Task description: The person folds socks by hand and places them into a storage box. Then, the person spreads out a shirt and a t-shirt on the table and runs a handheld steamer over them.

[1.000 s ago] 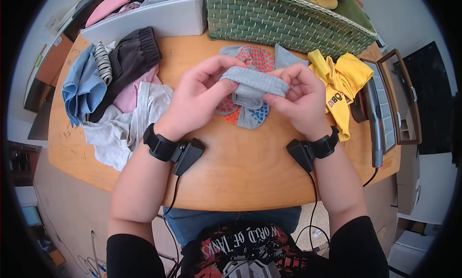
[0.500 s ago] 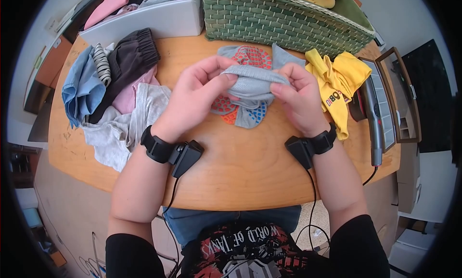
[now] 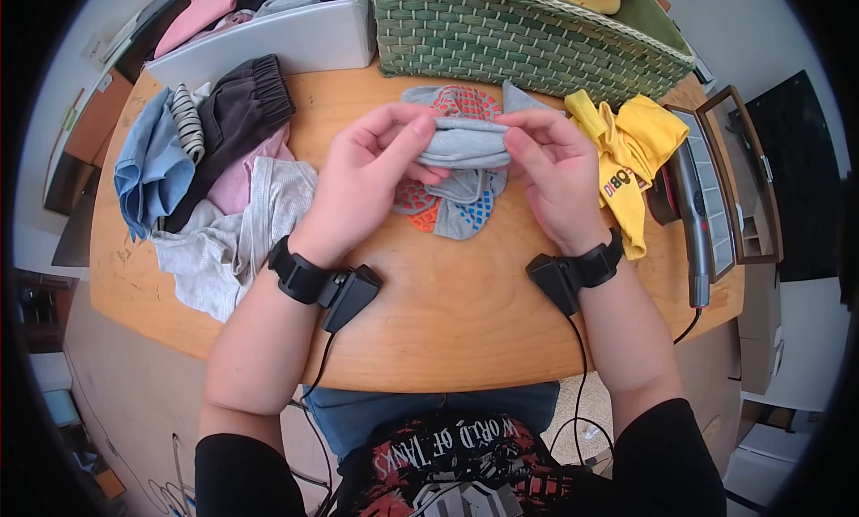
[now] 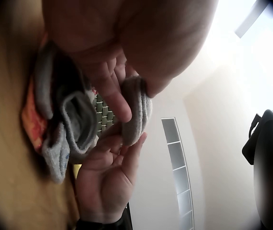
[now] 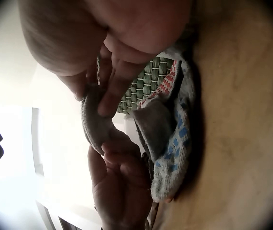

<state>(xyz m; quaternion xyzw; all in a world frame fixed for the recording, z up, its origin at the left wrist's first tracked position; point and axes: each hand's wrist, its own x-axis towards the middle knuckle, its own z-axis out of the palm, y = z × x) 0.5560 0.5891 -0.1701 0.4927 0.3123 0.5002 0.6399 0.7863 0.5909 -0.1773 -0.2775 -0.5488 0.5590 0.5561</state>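
Note:
Between both hands a light grey sock is bunched into a thick roll, held above the table. My left hand pinches its left end with the thumb on the near side, and my right hand pinches the right end the same way. Both grips show on the rolled sock in the left wrist view. Right below lie more grey socks with red, orange and blue grip dots, partly hidden by the hands. One of these socks shows blue dots and an open cuff in the right wrist view.
Folded clothes are heaped at the left, with a yellow garment at the right. Behind stand a white bin of clothes and a green woven basket. A corded styling tool lies by the right edge.
The grey sock's cuff has been turned and rolled over into a more compact bundle. Both hands have shifted their pinch along it, staying in nearly the same place.

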